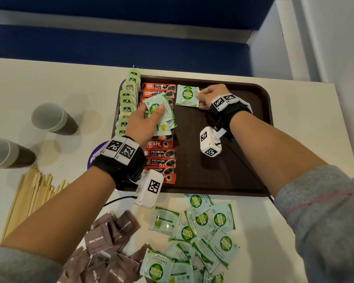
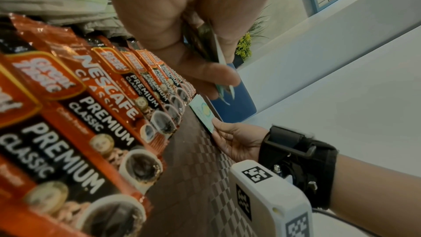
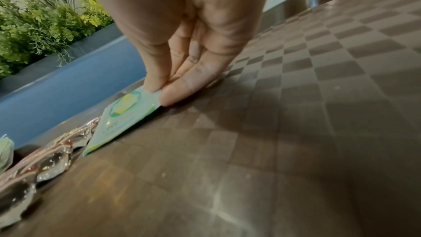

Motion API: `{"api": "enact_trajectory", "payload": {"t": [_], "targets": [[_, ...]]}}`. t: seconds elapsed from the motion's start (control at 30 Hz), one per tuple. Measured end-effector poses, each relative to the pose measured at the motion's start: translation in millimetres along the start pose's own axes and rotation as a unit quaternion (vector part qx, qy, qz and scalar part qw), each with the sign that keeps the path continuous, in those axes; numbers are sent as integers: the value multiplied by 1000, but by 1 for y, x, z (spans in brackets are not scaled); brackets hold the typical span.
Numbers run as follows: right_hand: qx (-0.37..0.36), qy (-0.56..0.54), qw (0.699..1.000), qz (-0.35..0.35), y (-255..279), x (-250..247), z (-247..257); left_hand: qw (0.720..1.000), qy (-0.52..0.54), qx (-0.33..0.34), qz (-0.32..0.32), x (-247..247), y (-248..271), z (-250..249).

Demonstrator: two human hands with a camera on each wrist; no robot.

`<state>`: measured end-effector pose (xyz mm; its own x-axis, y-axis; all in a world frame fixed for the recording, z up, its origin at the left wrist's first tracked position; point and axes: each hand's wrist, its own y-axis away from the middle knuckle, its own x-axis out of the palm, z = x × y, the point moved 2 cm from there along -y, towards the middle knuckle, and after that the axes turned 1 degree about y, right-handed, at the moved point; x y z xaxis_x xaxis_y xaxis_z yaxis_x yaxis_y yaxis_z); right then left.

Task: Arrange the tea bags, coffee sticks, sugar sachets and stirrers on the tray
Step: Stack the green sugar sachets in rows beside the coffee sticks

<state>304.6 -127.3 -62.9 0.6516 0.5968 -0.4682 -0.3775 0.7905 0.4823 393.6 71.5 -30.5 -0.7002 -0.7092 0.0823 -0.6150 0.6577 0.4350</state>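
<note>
The sugar step is under way: the right hand (image 1: pixel 205 97) pinches a square pale-green coco sugar sachet (image 1: pixel 187 95) flat on the dark brown plastic tray (image 1: pixel 243 160), near its far edge beside the red coffee sticks (image 1: pixel 160 160), logo upright, no long axis. The left hand (image 1: pixel 143 124) grips a fan of green sachets (image 1: pixel 161 115). Next, I judge, release and lay another just nearer.

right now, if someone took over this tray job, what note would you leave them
Left hand grips a bunch of green sugar sachets above the coffee sticks.
Right hand pinches one sachet lying at the far end of the tray.
Done: tea bags along the left rim, coffee sticks in a column beside them.
Left: loose green sachets, brown sugar sachets and stirrers on the table.
</note>
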Motion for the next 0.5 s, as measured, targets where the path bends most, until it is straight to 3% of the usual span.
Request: {"api": "enact_trajectory", "payload": {"t": [0.5], "targets": [[-19,-7,1000,-11,-1,-1,0,1000,4,0,2,2,-2,1]]}}
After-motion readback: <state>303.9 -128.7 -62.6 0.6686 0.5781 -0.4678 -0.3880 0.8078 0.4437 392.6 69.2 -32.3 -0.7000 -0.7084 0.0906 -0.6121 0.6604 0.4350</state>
